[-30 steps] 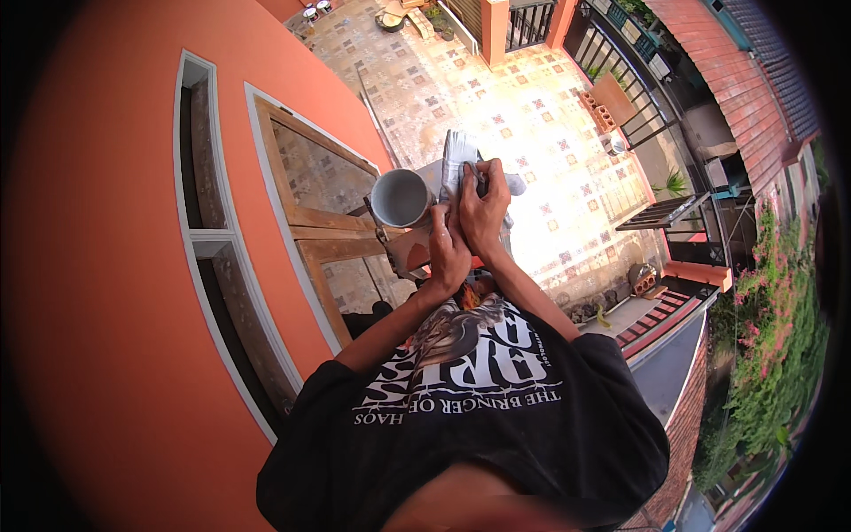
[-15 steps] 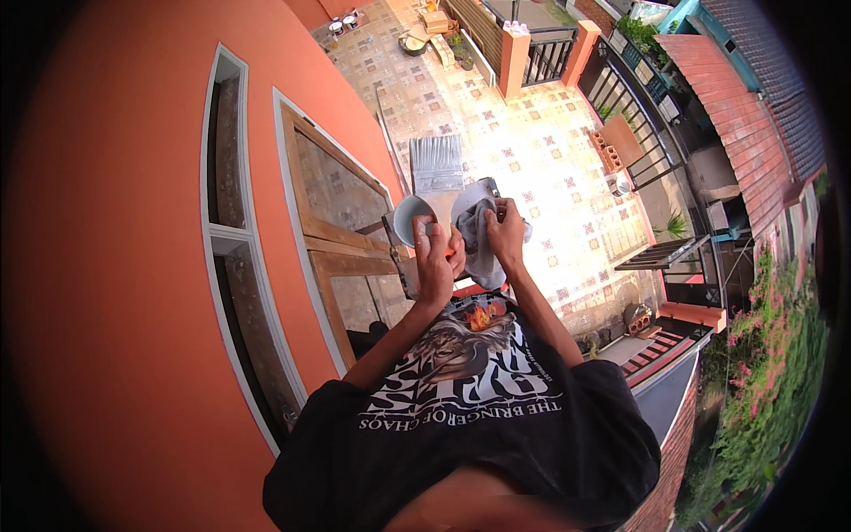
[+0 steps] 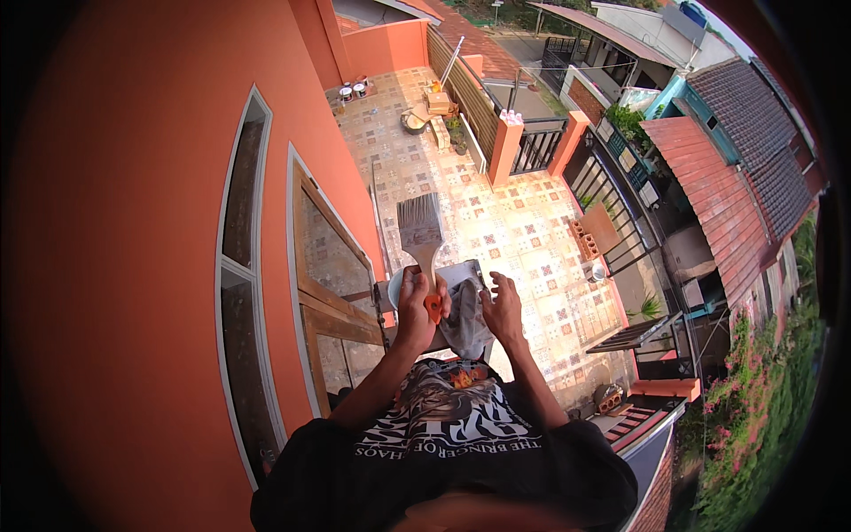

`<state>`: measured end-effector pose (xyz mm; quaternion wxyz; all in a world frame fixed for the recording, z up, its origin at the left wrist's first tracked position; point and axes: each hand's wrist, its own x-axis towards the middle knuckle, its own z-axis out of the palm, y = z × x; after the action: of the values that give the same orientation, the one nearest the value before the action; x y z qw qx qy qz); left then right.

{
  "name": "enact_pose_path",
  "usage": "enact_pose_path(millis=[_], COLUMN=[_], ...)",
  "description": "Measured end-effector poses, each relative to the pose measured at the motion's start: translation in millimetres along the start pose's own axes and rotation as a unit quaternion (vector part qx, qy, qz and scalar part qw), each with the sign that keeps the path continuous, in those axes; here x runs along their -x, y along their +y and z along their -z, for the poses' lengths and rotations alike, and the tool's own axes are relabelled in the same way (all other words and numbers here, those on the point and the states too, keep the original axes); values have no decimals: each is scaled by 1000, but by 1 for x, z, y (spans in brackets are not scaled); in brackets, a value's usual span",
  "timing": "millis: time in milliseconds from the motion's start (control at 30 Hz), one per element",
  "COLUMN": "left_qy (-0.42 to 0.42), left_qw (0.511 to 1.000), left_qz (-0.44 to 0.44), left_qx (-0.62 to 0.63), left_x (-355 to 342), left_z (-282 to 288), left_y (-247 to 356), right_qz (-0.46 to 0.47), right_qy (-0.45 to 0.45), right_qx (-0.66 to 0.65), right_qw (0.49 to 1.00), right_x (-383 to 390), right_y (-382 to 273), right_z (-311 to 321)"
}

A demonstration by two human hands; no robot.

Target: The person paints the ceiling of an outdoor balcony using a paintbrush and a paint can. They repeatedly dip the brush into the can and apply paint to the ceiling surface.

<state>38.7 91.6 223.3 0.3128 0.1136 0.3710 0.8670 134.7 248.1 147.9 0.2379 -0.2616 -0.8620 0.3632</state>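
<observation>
My left hand is closed around the handle of a wide paintbrush, its bristles pointing away from me and its handle end orange. Partly hidden behind that hand is a pale grey cup; whether my fingers also grip it, I cannot tell. A crumpled grey cloth hangs between my hands over a light, dark-edged surface. My right hand is open just right of the cloth, fingers apart and nothing visible in them.
An orange wall with windows and a wood-framed opening rises close on my left. Far below lies a patterned tile floor. Hollow bricks and a bucket stand by a dark gate; paint cans sit at the far wall.
My right hand has let go of the cloth and opened. The paintbrush in my left hand is now tilted, showing more handle. My view has lifted toward the far yard.
</observation>
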Motion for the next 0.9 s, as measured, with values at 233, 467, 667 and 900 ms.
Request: enact_pose_path(millis=[233, 467, 667, 900], left_qy=[10, 11, -22, -44], left_qw=[997, 976, 954, 838], left_qz=[-28, -107, -150, -316], left_qx=[-73, -188, -259, -442], left_x=[-16, -32, -40, -33], left_z=[-15, -42, -60, -82], left_y=[-4, -4, 2, 25], right_qz=[1, 1, 53, 82], right_qy=[11, -92, -97, -64], right_qx=[-178, -273, -318, -436], right_qw=[984, 957, 942, 894], right_x=[-21, -35, -40, -37], right_y=[-47, -107, -117, -117], right_z=[37, 70, 73, 74])
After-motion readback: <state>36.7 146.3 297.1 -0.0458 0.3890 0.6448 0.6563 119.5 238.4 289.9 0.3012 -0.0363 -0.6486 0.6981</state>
